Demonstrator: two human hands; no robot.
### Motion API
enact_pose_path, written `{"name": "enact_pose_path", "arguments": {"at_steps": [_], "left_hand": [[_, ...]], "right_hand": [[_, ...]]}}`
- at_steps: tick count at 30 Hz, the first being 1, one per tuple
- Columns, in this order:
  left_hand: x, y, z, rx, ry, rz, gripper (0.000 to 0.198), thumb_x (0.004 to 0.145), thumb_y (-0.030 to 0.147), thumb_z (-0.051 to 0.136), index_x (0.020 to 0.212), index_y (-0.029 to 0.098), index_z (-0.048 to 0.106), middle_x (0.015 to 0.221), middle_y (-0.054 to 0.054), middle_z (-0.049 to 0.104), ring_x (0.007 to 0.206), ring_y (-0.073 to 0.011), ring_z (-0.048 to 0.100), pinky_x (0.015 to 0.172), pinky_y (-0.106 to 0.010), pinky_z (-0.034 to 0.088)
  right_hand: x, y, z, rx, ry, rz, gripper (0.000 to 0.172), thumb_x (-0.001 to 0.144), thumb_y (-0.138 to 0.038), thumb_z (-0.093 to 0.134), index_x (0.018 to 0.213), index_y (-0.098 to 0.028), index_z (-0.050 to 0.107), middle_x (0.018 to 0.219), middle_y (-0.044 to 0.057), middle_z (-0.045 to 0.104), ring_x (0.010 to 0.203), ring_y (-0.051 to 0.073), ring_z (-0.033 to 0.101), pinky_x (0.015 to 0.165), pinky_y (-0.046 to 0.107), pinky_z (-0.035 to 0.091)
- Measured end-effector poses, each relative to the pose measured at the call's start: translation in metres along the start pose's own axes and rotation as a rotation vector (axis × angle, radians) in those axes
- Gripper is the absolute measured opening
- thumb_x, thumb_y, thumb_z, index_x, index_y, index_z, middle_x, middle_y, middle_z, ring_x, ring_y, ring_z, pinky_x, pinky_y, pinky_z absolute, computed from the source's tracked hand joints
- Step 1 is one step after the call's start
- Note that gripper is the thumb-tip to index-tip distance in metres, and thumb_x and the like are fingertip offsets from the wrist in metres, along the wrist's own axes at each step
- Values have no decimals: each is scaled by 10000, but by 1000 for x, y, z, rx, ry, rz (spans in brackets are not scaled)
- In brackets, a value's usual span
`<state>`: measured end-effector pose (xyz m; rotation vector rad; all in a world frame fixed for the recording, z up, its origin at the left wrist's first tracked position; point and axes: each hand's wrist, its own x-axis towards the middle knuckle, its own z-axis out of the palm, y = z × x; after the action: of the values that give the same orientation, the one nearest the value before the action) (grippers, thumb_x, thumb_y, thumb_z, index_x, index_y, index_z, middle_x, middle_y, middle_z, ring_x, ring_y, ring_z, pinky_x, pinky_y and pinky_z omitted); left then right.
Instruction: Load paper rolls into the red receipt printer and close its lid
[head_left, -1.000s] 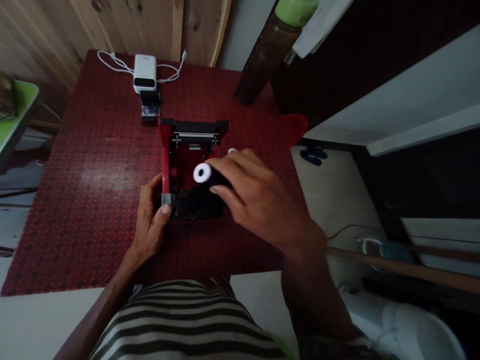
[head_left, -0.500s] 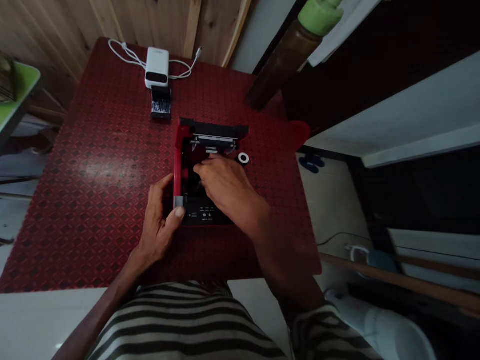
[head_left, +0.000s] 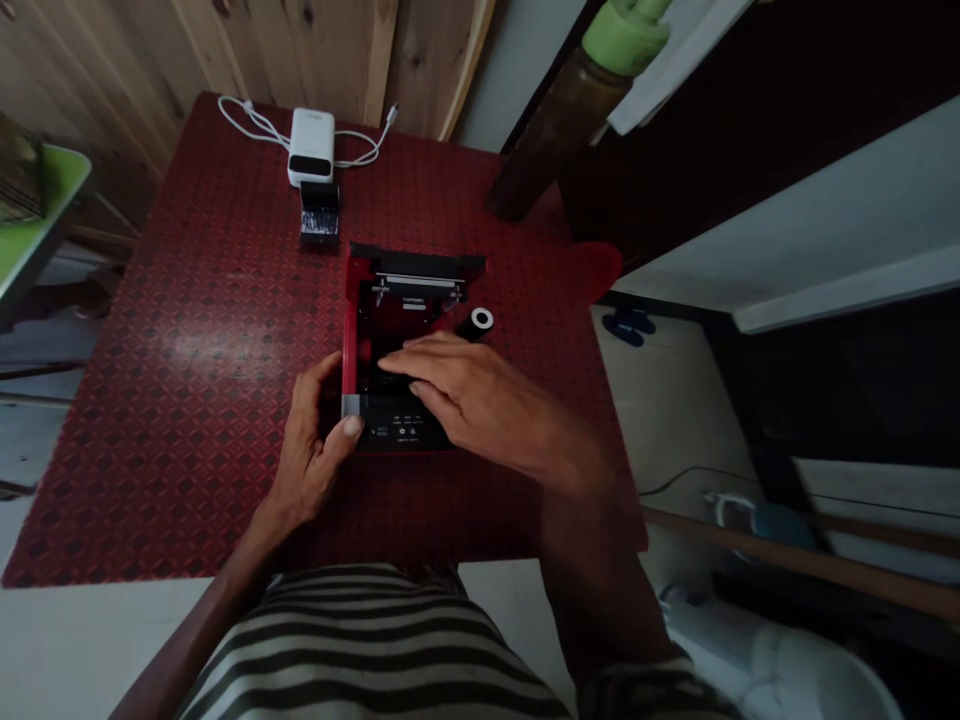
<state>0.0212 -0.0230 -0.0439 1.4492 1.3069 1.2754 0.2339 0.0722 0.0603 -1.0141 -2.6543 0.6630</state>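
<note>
A red and black label printer [head_left: 397, 432], its lid raised at the back, lies on the table in front of me. My left hand [head_left: 311, 440] grips its left front corner, the thumb on the grey corner piece and the fingers along the outer side. Across the right part of the printer's open bay reaches my right hand [head_left: 472, 395], fingers stretched out, with nothing visible in it. The fingertips are over the dark inside, and I cannot tell what they touch. Just beyond that hand a black roll [head_left: 481, 320] with a white ring at its end lies beside the printer.
The red patterned table [head_left: 202, 420] bears a white power bank [head_left: 312, 140] with a white cable, a small black case [head_left: 320, 222] and a tall brown bottle [head_left: 559, 125] with a green top. A green-topped table [head_left: 56, 200] stands left; slippers [head_left: 627, 326] lie on the floor.
My right hand has drawn back toward me and to the right, its fingers straightening, so more of the printer's inside shows. My left hand keeps its hold on the corner.
</note>
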Motion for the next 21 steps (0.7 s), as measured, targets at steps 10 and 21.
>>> {"name": "enact_pose_path", "arguments": {"at_steps": [10,21], "left_hand": [[58,34,-7,12,256,-25,684,1080,798,645,1472,242,714,1558,-160,697,1416,-364,672,1189,-547,524],[142,58,4,-251,310,-218,280,1004,355,752,772,251,635,915,-25,698,885,-203,652,874,-380,497]], "right_hand": [[-18,-12,16,-135,341,-24,224,1141,-89,645,985,-189,772,995,73,770,989,235,662,934,383,589],[-48,-28,59,-409,755,-64,202,1094,-35,714,996,-209,748,1006,59,835,984,211,732,860,347,629]]}}
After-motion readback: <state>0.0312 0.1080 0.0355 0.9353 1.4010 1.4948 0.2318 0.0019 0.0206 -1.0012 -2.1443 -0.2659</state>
